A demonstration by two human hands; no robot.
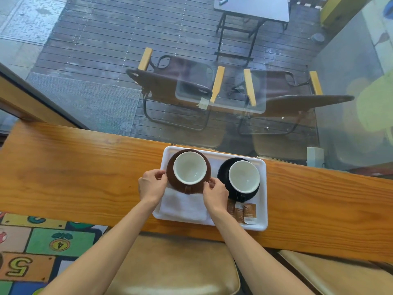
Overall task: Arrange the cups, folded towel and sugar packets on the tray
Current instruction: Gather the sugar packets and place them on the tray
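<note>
On the white tray (262, 225), both hands, left hand (151, 185) and right hand (214, 193), are gripping the brown saucer (176, 184), nudging its cup (190, 168) toward 10 o'clock; next, letting go gently.

I was in a café, at a wooden window counter (85, 167) with cushioned stools (174, 265). Through the glass I saw a deck (106, 39) with two folding chairs (176, 86) and a small table (251, 7). My tray (262, 209) held cups on saucers and sugar packets (242, 211).

Head view — downward, near counter (85, 167)
</note>
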